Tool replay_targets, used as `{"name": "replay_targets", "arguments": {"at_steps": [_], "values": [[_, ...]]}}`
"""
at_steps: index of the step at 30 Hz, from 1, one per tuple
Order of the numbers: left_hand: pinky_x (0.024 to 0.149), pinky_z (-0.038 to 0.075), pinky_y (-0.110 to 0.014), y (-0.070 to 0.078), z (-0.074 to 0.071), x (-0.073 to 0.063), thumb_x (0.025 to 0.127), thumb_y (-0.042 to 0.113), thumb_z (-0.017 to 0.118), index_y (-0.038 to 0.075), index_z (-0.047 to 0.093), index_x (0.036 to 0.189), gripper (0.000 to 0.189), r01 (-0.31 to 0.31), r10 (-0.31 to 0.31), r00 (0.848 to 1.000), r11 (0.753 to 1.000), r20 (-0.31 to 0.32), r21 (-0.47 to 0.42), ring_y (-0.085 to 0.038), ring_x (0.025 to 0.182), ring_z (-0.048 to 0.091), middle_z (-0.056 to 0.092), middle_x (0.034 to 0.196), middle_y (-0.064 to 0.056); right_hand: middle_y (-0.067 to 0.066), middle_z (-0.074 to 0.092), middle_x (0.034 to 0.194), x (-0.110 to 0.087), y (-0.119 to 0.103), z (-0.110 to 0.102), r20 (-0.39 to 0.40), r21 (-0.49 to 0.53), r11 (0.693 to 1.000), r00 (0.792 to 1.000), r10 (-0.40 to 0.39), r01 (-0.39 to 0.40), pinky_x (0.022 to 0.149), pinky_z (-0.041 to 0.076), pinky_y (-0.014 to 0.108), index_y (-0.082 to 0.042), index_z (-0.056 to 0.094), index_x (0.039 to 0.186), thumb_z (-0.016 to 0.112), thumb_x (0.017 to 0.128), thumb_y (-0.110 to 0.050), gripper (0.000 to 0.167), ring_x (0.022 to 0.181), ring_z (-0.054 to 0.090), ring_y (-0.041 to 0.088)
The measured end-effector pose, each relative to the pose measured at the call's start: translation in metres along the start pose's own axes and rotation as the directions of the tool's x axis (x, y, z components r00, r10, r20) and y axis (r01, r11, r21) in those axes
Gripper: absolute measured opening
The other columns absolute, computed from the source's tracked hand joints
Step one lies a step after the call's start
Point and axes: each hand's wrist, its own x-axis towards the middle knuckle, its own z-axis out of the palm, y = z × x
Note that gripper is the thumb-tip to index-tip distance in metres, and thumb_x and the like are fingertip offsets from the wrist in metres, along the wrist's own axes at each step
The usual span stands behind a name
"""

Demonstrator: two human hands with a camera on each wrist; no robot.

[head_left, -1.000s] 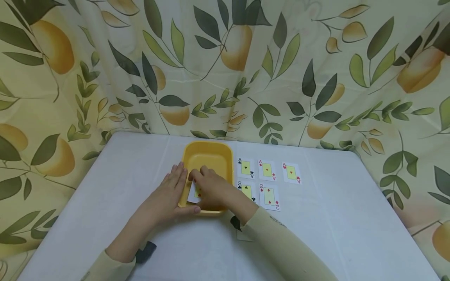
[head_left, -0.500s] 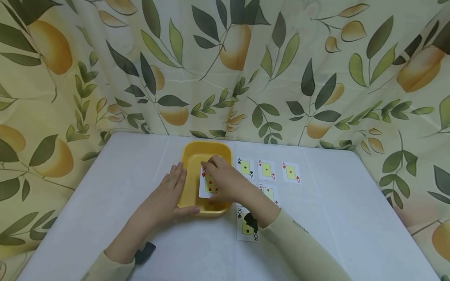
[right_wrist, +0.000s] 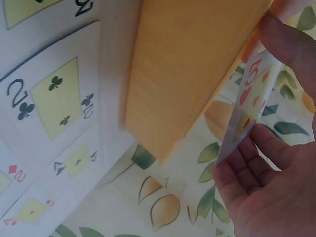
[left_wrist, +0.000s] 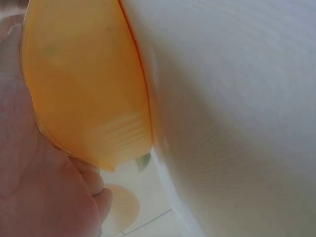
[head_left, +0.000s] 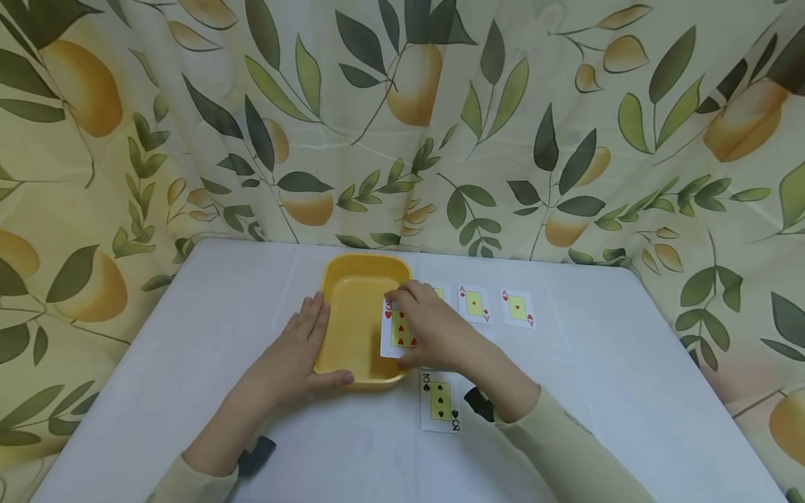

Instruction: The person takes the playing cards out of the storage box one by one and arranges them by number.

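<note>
My right hand [head_left: 437, 332] pinches a playing card, the three of hearts [head_left: 395, 335], between thumb and fingers. Held above the right rim of a yellow plastic tray [head_left: 349, 318], the card looks tilted in the right wrist view. My left hand [head_left: 289, 356] lies along the tray's left side with straight fingers, its thumb at the near rim. Nearest the front is the three of spades [head_left: 441, 405], face up on the table. The right hand partly covers the ace of clubs [head_left: 439, 292] and hides the two of clubs [right_wrist: 54, 94], which shows in the right wrist view.
Farther right in the back row lie the ace of diamonds [head_left: 474, 305] and ace of hearts [head_left: 518, 308]. Part of the two of diamonds [right_wrist: 6, 178] shows in the right wrist view. A fruit-patterned curtain [head_left: 377, 154] hangs behind the white table [head_left: 597, 370].
My right hand has lifted the three of hearts out of the tray and carried it rightward to the right rim. The three of spades has come into view. The left hand stays put.
</note>
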Motion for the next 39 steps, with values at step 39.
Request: {"name": "replay_targets", "arguments": {"at_steps": [39], "values": [[0.124, 0.014, -0.048, 0.001, -0.002, 0.001, 0.08, 0.081, 0.056, 0.0, 0.008, 0.159, 0.122, 0.02, -0.02, 0.999, 1.0, 0.025, -0.006, -0.03, 0.155, -0.002, -0.005, 0.168, -0.014, 0.004, 0.049, 0.135, -0.088, 0.048, 0.005, -0.014, -0.002, 0.989, 0.989, 0.145, -0.145, 0.098, 0.055, 0.038, -0.009, 0.05, 0.142, 0.099, 0.055, -0.027, 0.102, 0.125, 0.044, 0.022]]}}
